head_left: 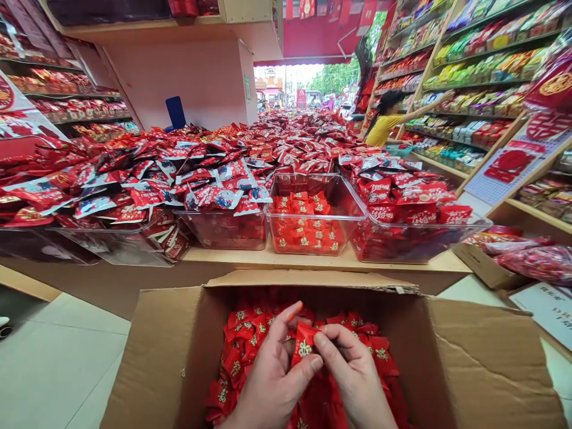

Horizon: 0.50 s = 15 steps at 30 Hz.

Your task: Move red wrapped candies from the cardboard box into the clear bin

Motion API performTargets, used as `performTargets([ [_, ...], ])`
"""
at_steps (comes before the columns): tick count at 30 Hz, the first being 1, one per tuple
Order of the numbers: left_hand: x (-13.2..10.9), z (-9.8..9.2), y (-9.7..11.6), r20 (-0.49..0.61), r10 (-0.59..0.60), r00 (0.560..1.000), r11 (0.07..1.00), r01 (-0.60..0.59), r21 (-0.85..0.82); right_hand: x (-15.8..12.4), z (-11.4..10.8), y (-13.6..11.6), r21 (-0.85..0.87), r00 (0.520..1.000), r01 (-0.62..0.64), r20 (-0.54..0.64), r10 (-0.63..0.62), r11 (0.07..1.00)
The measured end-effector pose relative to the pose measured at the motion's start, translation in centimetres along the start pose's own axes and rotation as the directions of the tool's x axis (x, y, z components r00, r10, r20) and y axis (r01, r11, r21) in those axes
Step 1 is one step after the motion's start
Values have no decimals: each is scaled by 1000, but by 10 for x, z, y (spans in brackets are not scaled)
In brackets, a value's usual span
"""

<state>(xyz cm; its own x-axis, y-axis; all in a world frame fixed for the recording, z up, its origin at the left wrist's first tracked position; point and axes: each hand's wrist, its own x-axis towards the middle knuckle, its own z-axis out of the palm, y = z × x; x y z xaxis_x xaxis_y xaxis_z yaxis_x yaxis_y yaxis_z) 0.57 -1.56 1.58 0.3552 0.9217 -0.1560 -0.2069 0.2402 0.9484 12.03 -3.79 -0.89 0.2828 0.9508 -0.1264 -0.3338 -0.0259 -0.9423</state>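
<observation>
At far left the floor is bare tile. Above it, red packets are heaped along the desk and spill over its front bins.

The box stands open just in front of the desk, its left wall leaning outward. Inside it is a pile of small red sweets.

The left hand is low in the box, closed on one candy. Its thumb presses the wrapper's lower edge and its forefinger is lifted clear. The candy stands upright above the pile, between the two hands.

The right hand is closed on it too, thumb and forefinger nipping the top right corner. The piece is small and slick, so a fingertip grip at opposite corners seems best. It keeps the printed face in sight, and a light pinch should spare the wrapper.

Beyond the hands, a clear tub on the desk is about half full of like sweets. It is the one bin with open room at the top.

The torn back flap of the box sits close under the desk's lip, so anything lifted forward should rise well clear of both edges.

The box's right flap splays wide, with a carton near it on the floor, so that side is tighter. Shelves line the right wall, where a person reaches — well apart.
</observation>
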Motion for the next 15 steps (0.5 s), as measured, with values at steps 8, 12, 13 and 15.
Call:
performTargets([
  [8, 4, -8, -12, -23, -145, 989, 985, 142, -102, 2, -4, 7, -11, 997, -16, -76, 15, 1000],
  [12, 3, -8, -8, 70, -147, 987, 981, 154, -114, 0, -3, 1, 102, 994, -91, -43, 96, 991],
  [13, 2, -8, -6, 97, -136, 986, 981, 147, -125, -1, -2, -1, 169, 988, -144, -27, 150, 975],
  [15, 2, -6, -2, 153, -113, 982, 980, 136, -145, -3, -1, -4, 327, 964, -254, 5, 267, 910],
])
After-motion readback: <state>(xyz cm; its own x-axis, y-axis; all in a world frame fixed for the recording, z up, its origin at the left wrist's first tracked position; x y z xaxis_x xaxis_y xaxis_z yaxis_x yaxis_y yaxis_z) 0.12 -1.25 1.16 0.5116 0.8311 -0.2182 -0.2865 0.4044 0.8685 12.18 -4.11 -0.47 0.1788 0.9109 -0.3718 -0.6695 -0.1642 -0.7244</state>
